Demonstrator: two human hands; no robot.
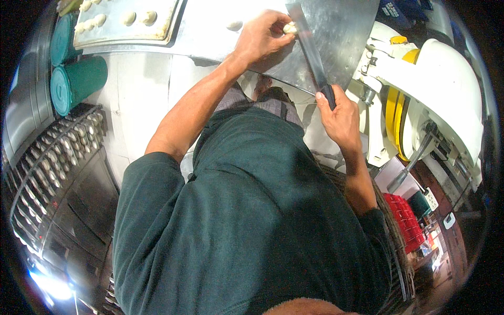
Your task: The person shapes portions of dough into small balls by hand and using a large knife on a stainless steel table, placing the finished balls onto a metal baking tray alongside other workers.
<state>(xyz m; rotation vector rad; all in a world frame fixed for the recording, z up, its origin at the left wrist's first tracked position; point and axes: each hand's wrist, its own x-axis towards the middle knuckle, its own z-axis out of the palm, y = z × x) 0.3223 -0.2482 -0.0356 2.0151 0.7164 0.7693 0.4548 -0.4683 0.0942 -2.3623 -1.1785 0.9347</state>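
Observation:
Over the metal table (pixel 338 39), my left hand (pixel 261 38) pinches a small pale lump of dough (pixel 290 28) between thumb and fingers. My right hand (pixel 340 119) is wrapped round the black handle of a long, straight-bladed knife (pixel 310 50). Its blade reaches away from me across the table, and its flat side is right beside the dough, apparently touching it. Another pale piece of dough (pixel 234 24) lies on the table just left of my left hand. At the far left, a baking tray (pixel 111 32) holds several dough pieces in rows.
Green lidded bins (pixel 86 79) stand left of the table's near edge. Lower left is a rack (pixel 55 152) of closely stacked trays. A large white machine (pixel 446 89) with yellow parts stands close on the right, with a red ridged object (pixel 403 220) below it.

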